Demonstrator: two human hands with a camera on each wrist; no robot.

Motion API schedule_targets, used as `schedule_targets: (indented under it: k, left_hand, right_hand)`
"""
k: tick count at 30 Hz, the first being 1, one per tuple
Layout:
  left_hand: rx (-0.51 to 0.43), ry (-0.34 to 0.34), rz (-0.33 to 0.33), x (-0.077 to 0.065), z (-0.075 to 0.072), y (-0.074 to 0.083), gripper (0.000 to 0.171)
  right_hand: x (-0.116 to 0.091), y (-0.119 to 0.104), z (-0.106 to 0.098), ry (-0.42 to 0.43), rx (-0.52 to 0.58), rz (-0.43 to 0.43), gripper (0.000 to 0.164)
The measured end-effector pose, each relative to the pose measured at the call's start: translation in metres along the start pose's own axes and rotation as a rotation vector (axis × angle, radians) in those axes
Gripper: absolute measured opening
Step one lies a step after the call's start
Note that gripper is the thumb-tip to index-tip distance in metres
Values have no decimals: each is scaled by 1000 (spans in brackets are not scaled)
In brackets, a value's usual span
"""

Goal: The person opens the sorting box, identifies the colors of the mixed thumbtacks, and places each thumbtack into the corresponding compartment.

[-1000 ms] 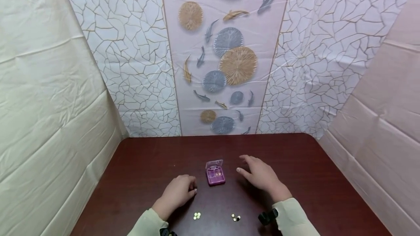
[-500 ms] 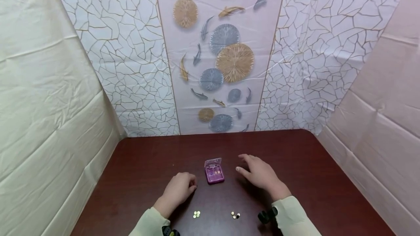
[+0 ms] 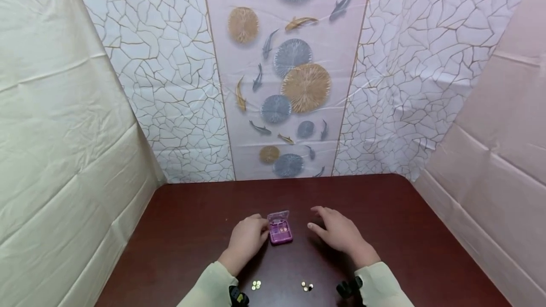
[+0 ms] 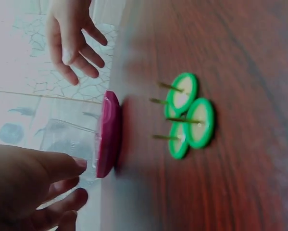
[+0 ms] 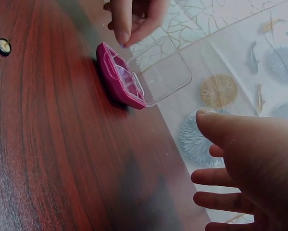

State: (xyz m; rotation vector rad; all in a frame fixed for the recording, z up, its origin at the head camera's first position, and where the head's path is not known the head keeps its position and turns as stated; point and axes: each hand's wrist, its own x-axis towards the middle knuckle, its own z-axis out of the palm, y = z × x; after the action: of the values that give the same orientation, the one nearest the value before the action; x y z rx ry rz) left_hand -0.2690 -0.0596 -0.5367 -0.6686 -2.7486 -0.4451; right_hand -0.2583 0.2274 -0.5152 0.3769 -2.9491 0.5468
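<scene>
A small purple pill box (image 3: 280, 239) stands on the table with its clear lid (image 5: 165, 72) raised; a few small pieces (image 3: 283, 229) lie in its compartments. My left hand (image 3: 247, 238) is at the box's left side, thumb and fingers drawn together. In the right wrist view, a tiny violet spot (image 5: 122, 44) shows at that thumb tip, apparently the edge of a mostly hidden thumbtack. To the right of the box, my right hand (image 3: 341, 232) hovers with relaxed, spread fingers and nothing in them.
Several green-rimmed thumbtacks (image 4: 200, 122), points up, sit together at the near left of the table (image 3: 192, 250). Several dark-rimmed thumbtacks (image 5: 4, 46) form another cluster at the near right. Patterned cloth (image 3: 298, 131) hangs behind the table.
My left hand has moved forward and right, from the bare table to the left side of the pill box. The right hand holds its place. The head view has shifted slightly.
</scene>
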Motion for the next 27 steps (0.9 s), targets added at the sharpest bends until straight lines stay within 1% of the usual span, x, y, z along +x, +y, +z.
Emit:
schedule_targets:
  k: [4,9,13,18,23,27]
  left_hand:
    - [13,12,-18,2,5,-1,4]
    - [48,29,3,10,12,0,4]
    - [62,39,16,17,16,2,5]
    - [68,39,11,22,21,5,5]
    - [85,29,5,22,24,4,5]
    - [90,23,7,20,25,4,4]
  right_hand:
    - [-1,-1,4,10,13,-16,64]
    - [-2,0,3,36,5,-3,62]
    - [-3,1,0,34,1,-4,60]
    - [-4,4,-1,12,-2,-12,62]
    - [-5,7,-2,10,7,-13,58]
    - [-8,7,-2,11,13,-11,58]
